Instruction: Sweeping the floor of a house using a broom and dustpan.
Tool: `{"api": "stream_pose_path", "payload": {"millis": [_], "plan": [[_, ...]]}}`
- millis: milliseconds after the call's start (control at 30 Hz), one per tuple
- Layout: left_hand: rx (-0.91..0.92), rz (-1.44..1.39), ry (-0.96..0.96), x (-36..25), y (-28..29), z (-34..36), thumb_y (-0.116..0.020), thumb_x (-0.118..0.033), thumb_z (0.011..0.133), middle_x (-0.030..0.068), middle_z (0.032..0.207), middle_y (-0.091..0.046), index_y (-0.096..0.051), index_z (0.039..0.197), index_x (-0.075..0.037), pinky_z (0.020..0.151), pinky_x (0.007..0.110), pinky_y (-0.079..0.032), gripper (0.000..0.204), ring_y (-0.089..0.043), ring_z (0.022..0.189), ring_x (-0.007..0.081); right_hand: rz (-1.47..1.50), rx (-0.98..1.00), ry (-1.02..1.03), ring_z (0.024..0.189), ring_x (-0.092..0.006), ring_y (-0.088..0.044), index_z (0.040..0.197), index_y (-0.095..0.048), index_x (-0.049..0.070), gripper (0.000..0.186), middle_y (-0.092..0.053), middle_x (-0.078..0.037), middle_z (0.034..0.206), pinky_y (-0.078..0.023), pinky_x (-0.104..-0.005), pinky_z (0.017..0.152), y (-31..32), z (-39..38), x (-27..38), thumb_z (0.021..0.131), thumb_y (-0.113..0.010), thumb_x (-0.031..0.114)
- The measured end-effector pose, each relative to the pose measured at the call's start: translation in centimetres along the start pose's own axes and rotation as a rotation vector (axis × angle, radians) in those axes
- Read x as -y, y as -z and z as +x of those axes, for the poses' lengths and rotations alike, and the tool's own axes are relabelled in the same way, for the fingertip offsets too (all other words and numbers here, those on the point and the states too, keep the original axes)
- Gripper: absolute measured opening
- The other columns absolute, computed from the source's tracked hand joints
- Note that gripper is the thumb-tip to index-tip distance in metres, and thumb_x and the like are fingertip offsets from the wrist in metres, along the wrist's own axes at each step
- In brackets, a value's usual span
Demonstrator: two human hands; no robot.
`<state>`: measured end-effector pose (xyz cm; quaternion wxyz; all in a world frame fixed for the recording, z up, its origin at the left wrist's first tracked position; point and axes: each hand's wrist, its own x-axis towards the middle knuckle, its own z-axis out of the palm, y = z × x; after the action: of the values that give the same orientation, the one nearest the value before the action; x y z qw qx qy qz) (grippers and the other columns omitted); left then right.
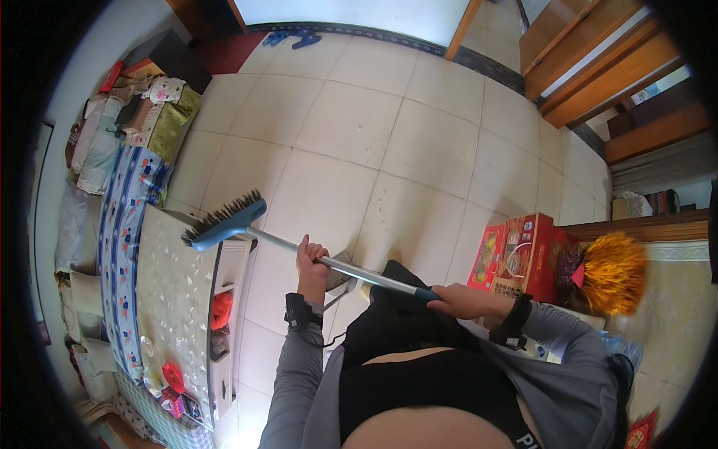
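My left hand [313, 262] grips the metal pole [351, 271] of a broom near its middle. At the blue-tipped end of the pole, my right hand [456, 299] is closed around it. The broom's blue head [224, 228], with dark bristles pointing up, is raised at the left, in front of a pale patterned table. Behind my left hand a grey object like a dustpan [336, 280] is partly hidden, near my feet. Small pale bits [381, 209] lie scattered on the tiled floor [434, 142] ahead.
The table [168, 284] and a bench piled with cloths [131, 127] line the left side. Red boxes [508, 258] and an orange feather duster [613, 273] stand at the right. Blue slippers [299, 39] lie at the far wall. Wooden doors [568, 52] are at the upper right.
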<state>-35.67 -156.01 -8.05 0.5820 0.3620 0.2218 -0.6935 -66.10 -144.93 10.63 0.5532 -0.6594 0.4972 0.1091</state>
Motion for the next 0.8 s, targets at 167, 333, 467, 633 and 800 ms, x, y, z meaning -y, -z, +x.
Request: {"api": "stream_pose_path", "payload": {"millis": [167,333,467,633,800], "plan": [[0.074,-0.012,0.047,-0.2,-0.2,-1.1,-0.050,-0.013,0.082,-0.0045,0.043,-0.021,-0.030,0.055,-0.013,0.036,0.021,-0.023,0.034,-0.021,0.036,0.0067,0.670,0.355,-0.234,0.043,-0.0090,-0.035,0.082,-0.041,0.008,0.031,-0.036,0.002,0.056,-0.030,-0.0227,0.038,-0.6,0.9,-1.0,0.088,-0.035,0.038],[0.087,-0.041,0.082,-0.6,0.5,-1.3,-0.046,-0.010,0.083,-0.0049,0.044,-0.021,-0.037,0.063,-0.010,0.036,0.020,-0.022,0.022,-0.020,0.035,0.0063,1.097,0.571,-0.314,0.043,-0.0052,-0.026,0.080,-0.041,0.011,0.029,-0.029,0.005,0.056,-0.022,-0.0189,0.037,-0.7,1.4,-1.4,0.089,-0.034,0.038],[0.150,-0.002,0.092,-0.8,1.3,-0.6,-0.050,-0.013,0.082,-0.0041,0.045,-0.022,-0.039,0.063,-0.010,0.042,0.021,-0.029,0.022,-0.023,0.038,0.0080,0.888,0.514,-0.187,0.046,-0.0109,-0.041,0.090,-0.040,0.010,0.021,-0.042,-0.001,0.058,-0.034,-0.0246,0.041,-1.3,2.1,-0.7,0.088,-0.038,0.031],[0.008,0.687,-0.016,-2.1,4.3,-0.3,-0.052,-0.021,0.082,0.0015,0.071,-0.051,-0.051,0.099,-0.004,0.059,0.025,-0.038,0.024,-0.048,0.067,0.0098,0.186,-0.171,0.161,0.074,-0.0354,-0.056,0.127,-0.025,0.017,0.057,-0.056,-0.021,0.080,-0.043,-0.0402,0.066,-3.0,3.5,-1.3,0.077,-0.053,0.015],[-0.346,2.043,-0.480,-9.7,12.5,-2.8,-0.056,-0.038,0.075,0.0179,0.108,-0.052,-0.050,0.110,-0.004,0.084,0.034,-0.038,0.049,-0.049,0.102,0.0277,0.136,-0.291,0.193,0.062,-0.0282,-0.056,0.130,-0.024,0.022,0.059,-0.056,-0.016,0.072,-0.044,-0.0360,0.057,-3.9,5.6,-4.7,0.079,-0.053,0.017]]}}
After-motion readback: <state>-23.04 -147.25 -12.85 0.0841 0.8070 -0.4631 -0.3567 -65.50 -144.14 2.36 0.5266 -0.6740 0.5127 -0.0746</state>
